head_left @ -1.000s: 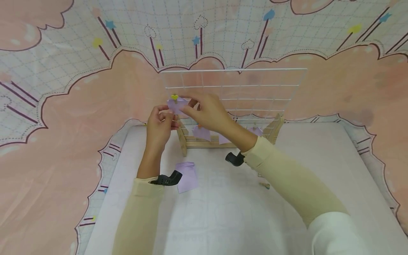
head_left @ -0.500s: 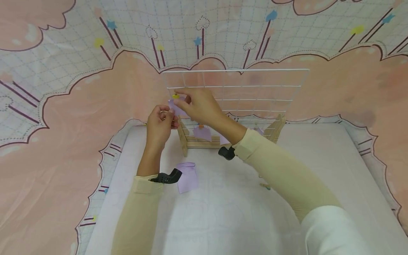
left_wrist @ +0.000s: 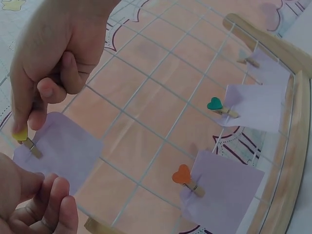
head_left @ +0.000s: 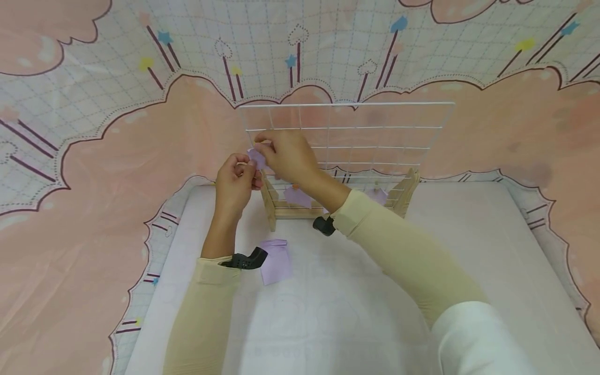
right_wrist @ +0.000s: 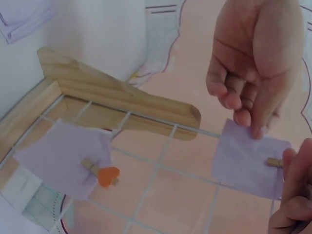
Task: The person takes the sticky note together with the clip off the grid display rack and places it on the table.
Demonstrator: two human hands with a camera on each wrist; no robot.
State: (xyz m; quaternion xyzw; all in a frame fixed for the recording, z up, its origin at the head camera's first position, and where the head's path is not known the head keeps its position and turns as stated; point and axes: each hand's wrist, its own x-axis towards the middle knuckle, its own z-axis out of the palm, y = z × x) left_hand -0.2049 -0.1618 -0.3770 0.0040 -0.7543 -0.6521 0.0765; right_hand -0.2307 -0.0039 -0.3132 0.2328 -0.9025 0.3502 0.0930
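A square purple paper note (left_wrist: 68, 151) lies against the left part of a white wire grid (head_left: 344, 104). My left hand (head_left: 234, 182) pinches the note's edge between thumb and finger, seen at the top of the right wrist view. A small wooden clothespin (left_wrist: 31, 147) with a yellow heart sits on the note's opposite edge. My right hand (head_left: 292, 156) pinches this clothespin at its heart end; in the head view the fingers hide it. Lower on the grid, one clothespin with an orange heart (left_wrist: 181, 174) and another with a green heart (left_wrist: 214, 103) hold similar notes.
The grid leans in a wooden stand (head_left: 300, 212) on a white table (head_left: 347, 312). Nearer me, a stack of purple notes (head_left: 276, 265) lies left of centre. A third clipped note (left_wrist: 268, 70) hangs at the grid's far end. Patterned cloth (head_left: 140, 151) covers the background.
My right hand has shifted left from the note's right side to the yellow-heart clothespin, covering it in the head view. My left hand stays nearly still at the note's edge.
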